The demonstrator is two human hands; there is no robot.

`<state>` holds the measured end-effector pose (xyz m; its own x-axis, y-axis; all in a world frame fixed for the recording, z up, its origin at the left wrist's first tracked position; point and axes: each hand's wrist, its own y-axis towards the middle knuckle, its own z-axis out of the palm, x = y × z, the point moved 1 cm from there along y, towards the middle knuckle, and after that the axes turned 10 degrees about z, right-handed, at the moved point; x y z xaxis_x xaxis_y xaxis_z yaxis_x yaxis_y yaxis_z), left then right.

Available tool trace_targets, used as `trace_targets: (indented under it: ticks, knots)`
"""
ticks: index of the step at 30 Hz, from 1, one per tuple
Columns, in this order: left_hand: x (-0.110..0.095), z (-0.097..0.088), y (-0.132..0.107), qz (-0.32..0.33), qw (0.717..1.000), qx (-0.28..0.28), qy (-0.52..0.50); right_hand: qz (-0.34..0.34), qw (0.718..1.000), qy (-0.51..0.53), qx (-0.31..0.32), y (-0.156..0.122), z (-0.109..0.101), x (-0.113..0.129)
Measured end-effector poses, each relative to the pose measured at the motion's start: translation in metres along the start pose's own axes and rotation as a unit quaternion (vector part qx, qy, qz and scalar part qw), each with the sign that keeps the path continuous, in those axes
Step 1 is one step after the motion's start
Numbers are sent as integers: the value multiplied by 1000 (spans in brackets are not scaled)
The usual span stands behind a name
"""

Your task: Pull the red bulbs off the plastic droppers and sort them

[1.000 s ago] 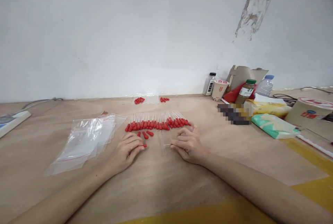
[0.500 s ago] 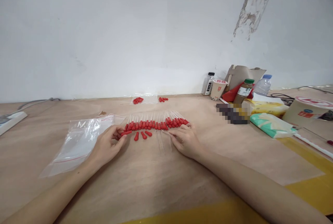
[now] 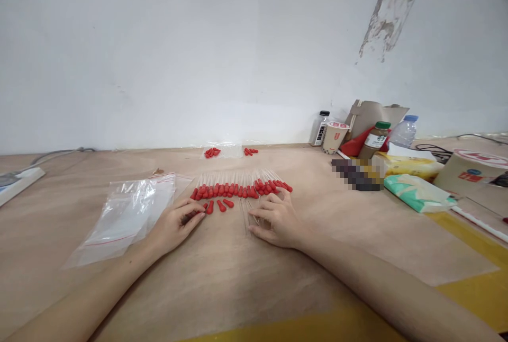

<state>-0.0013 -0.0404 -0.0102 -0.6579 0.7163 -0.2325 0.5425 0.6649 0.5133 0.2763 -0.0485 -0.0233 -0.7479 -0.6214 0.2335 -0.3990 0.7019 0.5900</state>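
Note:
My left hand (image 3: 180, 224) is closed in a pinch on a red rubber bulb (image 3: 205, 207), mostly hidden by the fingertips. Just right of it, a few loose red bulbs (image 3: 221, 206) lie on the table. Beyond them runs a row of glass droppers (image 3: 226, 189), their red bulbs toward me and thin clear tubes pointing away. My right hand (image 3: 278, 221) rests over several bare glass tubes (image 3: 243, 220), thumb and index finger apart at their right side. Its other fingers reach toward the right end of the dropper row.
A clear zip bag (image 3: 119, 220) lies left. Small piles of red bulbs (image 3: 212, 152) sit near the wall. At right stand a paper cup (image 3: 335, 138), bottles (image 3: 375, 141), tissue packs (image 3: 416, 192) and a large tub (image 3: 468, 172). A power strip (image 3: 21, 183) is at far left.
My left hand has shifted slightly right, and the bulb in it is now more hidden. My right thumb and index finger have spread and moved slightly nearer me over the bare tubes.

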Motion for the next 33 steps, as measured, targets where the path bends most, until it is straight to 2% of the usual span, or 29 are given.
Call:
trace_targets:
  ticks: [5, 11, 15, 20, 24, 28, 30, 33]
  knots:
    - [-3, 0, 2, 22, 1000, 0, 17, -16, 999, -9, 36, -1, -3, 1]
    - [-37, 11, 22, 131, 989, 14, 62, -29, 998, -28, 49, -1, -2, 2]
    - [-49, 26, 28, 148, 983, 25, 107, -31, 997, -36, 54, -2, -2, 4]
    - [-48, 33, 25, 155, 980, 29, 118, -27, 997, -41, 62, -2, -1, 4]
    - [-46, 32, 31, 124, 985, 20, 121, -24, 996, -45, 78, -2, -1, 4]
    - [-36, 29, 49, 21, 988, -30, 149, -17, 995, -37, 92, -2, -1, 4]
    - [-30, 30, 61, -20, 986, -38, 163, -13, 995, -29, 96, -2, -2, 4]
    - [-22, 32, 73, -29, 984, -26, 177, -11, 995, -21, 98, -1, -1, 4]
